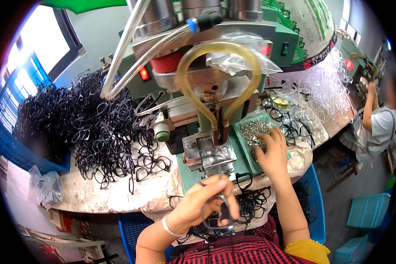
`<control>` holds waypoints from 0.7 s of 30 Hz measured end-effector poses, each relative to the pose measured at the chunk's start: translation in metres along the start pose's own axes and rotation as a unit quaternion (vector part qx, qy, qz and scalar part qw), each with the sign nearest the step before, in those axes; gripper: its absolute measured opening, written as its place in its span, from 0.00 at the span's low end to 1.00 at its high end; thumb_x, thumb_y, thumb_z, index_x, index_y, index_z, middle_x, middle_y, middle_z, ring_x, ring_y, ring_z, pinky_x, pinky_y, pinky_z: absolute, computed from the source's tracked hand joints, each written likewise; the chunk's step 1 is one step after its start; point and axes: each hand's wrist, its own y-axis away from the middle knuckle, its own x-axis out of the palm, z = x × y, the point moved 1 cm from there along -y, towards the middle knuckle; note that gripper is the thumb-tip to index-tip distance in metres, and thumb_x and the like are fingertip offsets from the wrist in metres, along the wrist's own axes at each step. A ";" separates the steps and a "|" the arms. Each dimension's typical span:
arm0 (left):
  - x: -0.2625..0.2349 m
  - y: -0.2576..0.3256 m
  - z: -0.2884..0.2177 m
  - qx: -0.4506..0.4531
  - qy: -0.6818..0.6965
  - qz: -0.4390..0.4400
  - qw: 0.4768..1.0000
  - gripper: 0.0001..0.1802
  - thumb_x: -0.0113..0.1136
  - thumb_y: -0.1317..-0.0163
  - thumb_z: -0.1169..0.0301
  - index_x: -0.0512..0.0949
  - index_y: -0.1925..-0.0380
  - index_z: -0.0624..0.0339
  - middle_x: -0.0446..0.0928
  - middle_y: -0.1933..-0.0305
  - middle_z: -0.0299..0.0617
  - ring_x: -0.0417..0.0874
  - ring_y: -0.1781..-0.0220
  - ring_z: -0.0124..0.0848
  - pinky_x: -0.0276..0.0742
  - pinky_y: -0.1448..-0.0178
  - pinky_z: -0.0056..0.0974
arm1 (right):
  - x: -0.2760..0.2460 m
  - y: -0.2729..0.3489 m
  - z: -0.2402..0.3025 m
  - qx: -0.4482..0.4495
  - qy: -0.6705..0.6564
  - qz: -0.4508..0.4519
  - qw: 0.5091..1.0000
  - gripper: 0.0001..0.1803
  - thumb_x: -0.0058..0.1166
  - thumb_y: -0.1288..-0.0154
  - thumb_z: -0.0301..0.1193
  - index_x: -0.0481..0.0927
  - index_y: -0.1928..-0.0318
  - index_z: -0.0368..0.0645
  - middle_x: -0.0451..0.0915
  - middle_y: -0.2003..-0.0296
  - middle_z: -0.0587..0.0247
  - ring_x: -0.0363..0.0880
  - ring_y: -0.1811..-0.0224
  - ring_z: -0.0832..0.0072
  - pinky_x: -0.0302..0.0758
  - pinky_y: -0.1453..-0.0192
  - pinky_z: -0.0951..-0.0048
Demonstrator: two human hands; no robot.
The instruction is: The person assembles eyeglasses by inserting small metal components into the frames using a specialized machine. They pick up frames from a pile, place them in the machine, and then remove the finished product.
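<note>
Left hand [202, 202]: raised over the near edge of the desk [97, 193], grip pinched on a dark eyeglass frame [215, 215], thumb across its front, fingers curled behind. A pale band sits at the wrist.

Eyeglass frame: held in the air in front of the person's red checked garment [237, 251], just short of the desk's near edge, below the machine's metal block.

Right hand [273, 152]: palm down, fingers bent into a green tray [246, 156] of small silvery metal parts [255, 132]; fingertips are among the parts. Whether the grip has closed on any piece cannot be told.

Green tray: on the desk to the right of the machine, tilted, near the right edge of the machine base.

Green bench machine [215, 70]: centre of the desk, with a yellowish looped hose [220, 48], clear tubing [132, 53], a lit red switch [144, 74] and a metal jig block [209, 154] at its foot.

Heap of black eyeglass frames [88, 127]: left half of the desk, spreading toward the far left corner; loose ones trail to the machine.

More dark frames [290, 123]: behind the tray, right side. Further ones hang at the near edge under the hands.

Clear plastic pieces [325, 83]: far right corner.

Blue crate [26, 154]: off the left edge.

Another person [378, 119]: seated well apart at the right, in a pale top.
</note>
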 end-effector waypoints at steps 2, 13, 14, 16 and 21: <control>-0.011 -0.020 0.015 -0.027 0.064 0.021 0.997 0.14 0.43 0.24 0.60 0.68 0.64 0.58 0.81 0.71 0.59 0.81 0.75 0.36 0.74 0.76 0.33 | 0.017 0.003 -0.024 0.006 0.023 0.011 1.000 0.10 0.64 0.47 0.29 0.85 0.62 0.43 0.78 0.46 0.47 0.68 0.34 0.49 0.67 0.34 0.51; -0.010 -0.031 0.029 0.014 0.132 0.004 0.991 0.14 0.44 0.23 0.60 0.69 0.64 0.58 0.84 0.67 0.57 0.82 0.78 0.34 0.78 0.73 0.31 | 0.023 -0.004 -0.027 -0.086 -0.079 0.001 0.993 0.06 0.63 0.47 0.25 0.82 0.68 0.39 0.80 0.53 0.52 0.77 0.45 0.52 0.73 0.42 0.57; -0.010 -0.031 0.029 0.014 0.126 0.002 0.992 0.15 0.44 0.23 0.59 0.69 0.65 0.58 0.84 0.67 0.57 0.82 0.78 0.34 0.78 0.73 0.31 | 0.020 -0.007 -0.018 -0.145 -0.062 0.026 0.987 0.06 0.62 0.47 0.24 0.82 0.67 0.39 0.80 0.53 0.52 0.77 0.45 0.52 0.73 0.42 0.57; -0.011 -0.029 0.026 0.017 0.100 0.008 0.995 0.17 0.43 0.22 0.57 0.70 0.64 0.59 0.84 0.67 0.56 0.82 0.77 0.33 0.79 0.72 0.31 | 0.028 -0.017 -0.012 -0.235 -0.054 0.073 0.968 0.06 0.59 0.46 0.21 0.80 0.65 0.38 0.79 0.51 0.52 0.75 0.42 0.52 0.72 0.42 0.56; -0.051 0.005 0.045 0.057 -0.122 -0.013 0.991 0.18 0.45 0.22 0.59 0.77 0.56 0.64 0.83 0.63 0.49 0.85 0.64 0.33 0.83 0.62 0.33 | 0.027 -0.030 -0.021 -0.110 -0.128 -0.009 0.986 0.04 0.57 0.38 0.21 0.80 0.61 0.36 0.82 0.58 0.57 0.81 0.52 0.62 0.76 0.47 0.64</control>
